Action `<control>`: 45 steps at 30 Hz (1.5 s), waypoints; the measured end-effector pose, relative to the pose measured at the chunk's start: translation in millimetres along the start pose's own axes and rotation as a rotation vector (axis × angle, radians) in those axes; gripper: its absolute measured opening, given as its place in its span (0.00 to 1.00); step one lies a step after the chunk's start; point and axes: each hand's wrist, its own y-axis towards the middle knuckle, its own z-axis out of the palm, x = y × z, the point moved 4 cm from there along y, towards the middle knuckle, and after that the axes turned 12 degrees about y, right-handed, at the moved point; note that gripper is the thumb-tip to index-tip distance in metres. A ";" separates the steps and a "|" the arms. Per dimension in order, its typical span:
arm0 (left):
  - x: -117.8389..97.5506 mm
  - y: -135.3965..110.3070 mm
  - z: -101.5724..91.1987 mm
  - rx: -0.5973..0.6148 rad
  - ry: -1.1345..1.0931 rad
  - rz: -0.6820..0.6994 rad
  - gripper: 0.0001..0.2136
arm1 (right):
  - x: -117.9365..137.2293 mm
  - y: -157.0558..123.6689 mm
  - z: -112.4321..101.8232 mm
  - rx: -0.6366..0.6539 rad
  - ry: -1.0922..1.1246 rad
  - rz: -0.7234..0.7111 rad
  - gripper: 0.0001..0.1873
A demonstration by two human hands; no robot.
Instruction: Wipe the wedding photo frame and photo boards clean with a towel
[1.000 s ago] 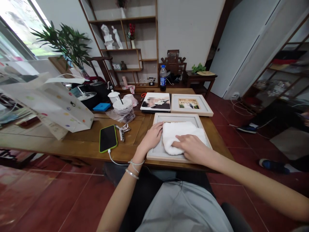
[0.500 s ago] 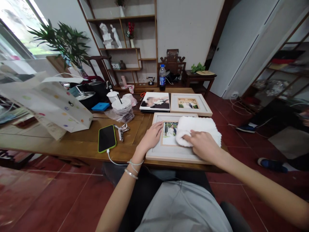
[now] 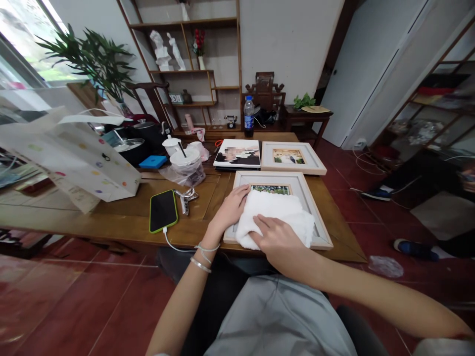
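Note:
A picture frame [image 3: 323, 225] with a pale wood rim and grey mat lies flat near the table's front edge. My left hand [image 3: 234, 205] rests on its left side, fingers stretched out and together over the rim. A folded white towel [image 3: 274, 202] covers most of the photo; only the photo's top strip shows. My right hand [image 3: 276, 237] presses on the towel near the frame's front, gripping it between thumb and bent fingers. Behind lie a second framed photo [image 3: 288, 156] and a white-edged photo panel [image 3: 238, 153] on a dark stack.
On the left of the wooden table [image 3: 200, 230] are a phone [image 3: 164, 211] on a cable, a silver clip-like item [image 3: 186, 198], a bagged cup [image 3: 186, 165] and a paper bag [image 3: 104, 165]. A bottle [image 3: 249, 117] stands behind. Another person's legs [image 3: 411, 178] show at right.
My right hand has slid the towel left and toward me across the frame, uncovering its right side. My left hand stays on the left rim. The view has shifted slightly.

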 end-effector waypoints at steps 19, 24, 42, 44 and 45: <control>4.1 -0.7 5.2 -0.013 0.001 0.016 0.17 | -169.9 -77.8 -92.1 -0.299 0.226 0.281 0.19; 3.5 -0.4 4.6 -0.009 0.013 0.020 0.17 | -183.9 -48.6 -75.7 -0.523 -0.129 0.234 0.24; 1.8 -0.1 -3.9 -0.130 -0.048 -0.032 0.14 | -46.6 -72.0 -34.8 0.097 0.310 0.036 0.29; 4.2 -1.5 -6.8 -0.190 -0.038 -0.077 0.14 | -48.8 -77.9 -36.6 0.089 0.408 0.039 0.29; 6.3 -2.2 -7.6 -0.219 -0.029 -0.111 0.15 | -53.2 -79.9 -35.9 0.065 0.436 0.048 0.29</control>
